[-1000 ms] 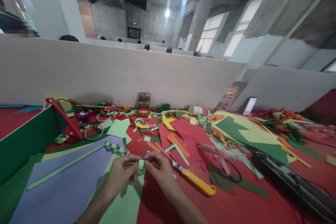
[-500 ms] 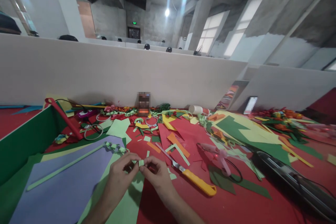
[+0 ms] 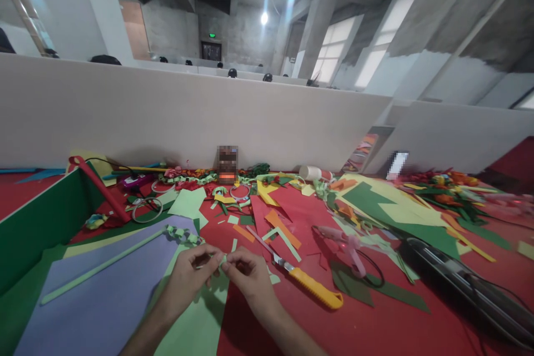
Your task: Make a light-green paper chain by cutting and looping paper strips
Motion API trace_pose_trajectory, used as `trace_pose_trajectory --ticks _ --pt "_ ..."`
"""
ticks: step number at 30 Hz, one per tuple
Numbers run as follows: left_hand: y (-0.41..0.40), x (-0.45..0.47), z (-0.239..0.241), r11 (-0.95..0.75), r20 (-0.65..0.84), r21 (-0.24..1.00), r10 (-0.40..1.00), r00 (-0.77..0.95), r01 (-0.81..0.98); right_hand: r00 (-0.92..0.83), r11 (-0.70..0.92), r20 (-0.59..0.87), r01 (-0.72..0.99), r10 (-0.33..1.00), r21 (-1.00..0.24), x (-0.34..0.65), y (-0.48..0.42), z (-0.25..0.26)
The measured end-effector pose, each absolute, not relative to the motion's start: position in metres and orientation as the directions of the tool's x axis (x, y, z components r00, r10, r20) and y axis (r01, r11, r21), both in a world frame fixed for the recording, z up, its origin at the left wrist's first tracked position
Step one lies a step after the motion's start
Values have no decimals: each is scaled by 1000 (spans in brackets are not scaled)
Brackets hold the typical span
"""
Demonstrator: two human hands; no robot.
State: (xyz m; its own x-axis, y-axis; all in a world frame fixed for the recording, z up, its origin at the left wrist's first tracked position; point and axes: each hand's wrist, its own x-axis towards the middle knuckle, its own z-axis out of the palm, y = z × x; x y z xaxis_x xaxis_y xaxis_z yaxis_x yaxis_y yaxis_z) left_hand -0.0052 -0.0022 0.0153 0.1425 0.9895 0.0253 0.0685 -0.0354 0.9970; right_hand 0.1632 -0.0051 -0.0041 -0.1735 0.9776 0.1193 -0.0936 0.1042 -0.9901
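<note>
Near the front of the table, my left hand [image 3: 192, 271] and my right hand [image 3: 247, 270] meet fingertip to fingertip. Both pinch a small piece of light green paper [image 3: 224, 261], mostly hidden by the fingers. Just left of my left hand, a chain of pale green paper loops [image 3: 183, 235] lies on a purple sheet [image 3: 112, 289], beside a thin rolled light green paper stick [image 3: 104, 269]. A light green sheet [image 3: 196, 317] extends under my left wrist. To the right of my right hand lies a yellow utility knife [image 3: 315, 286], its blade pointing up and left.
A pink glue gun [image 3: 350, 245] with a cord lies right of the knife. Farther right rests a long black device [image 3: 463, 289]. A green box wall [image 3: 45, 217] stands at left. Paper scraps cover the middle and back, up to a white partition [image 3: 187, 111].
My fingers have closed more over the green paper piece, which now shows less between them. My left forearm has shifted slightly left. The things on the table have stayed put.
</note>
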Motion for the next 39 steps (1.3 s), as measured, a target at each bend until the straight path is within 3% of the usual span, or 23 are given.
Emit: trace_pose_trajectory --ticks 8,13,18,25,27,29,30,33,36,39 --pt "-2 -12 17 131 -100 989 943 317 -76 -267 69 90 -85 959 -994 168 -4 1" --pt "0 -16 10 108 -93 994 940 329 -26 -318 45 72 -90 945 -995 175 -2 5" --pt "0 -19 5 194 -166 981 896 412 -27 -412 38 45 -25 910 -999 183 -3 10" --pt "-4 -20 9 231 -190 973 860 474 -29 -429 56 39 26 902 -998 186 0 10" --pt "-3 -21 8 226 -176 972 875 451 -61 -386 124 76 103 920 -987 190 2 12" --pt "-2 -21 7 185 -148 981 896 419 -50 -272 257 165 348 948 -902 200 7 15" --pt "-1 -21 8 155 -131 988 906 403 -26 -212 303 224 520 951 -798 206 9 16" --pt "-1 -19 11 51 -67 997 935 350 53 -132 246 317 902 939 -355 223 17 15" --pt "-4 -15 15 11 -45 993 954 296 114 -129 161 297 983 946 -84 230 22 9" --pt "-8 -13 15 -1 -45 987 959 280 162 -125 141 306 989 944 -31 228 24 4"
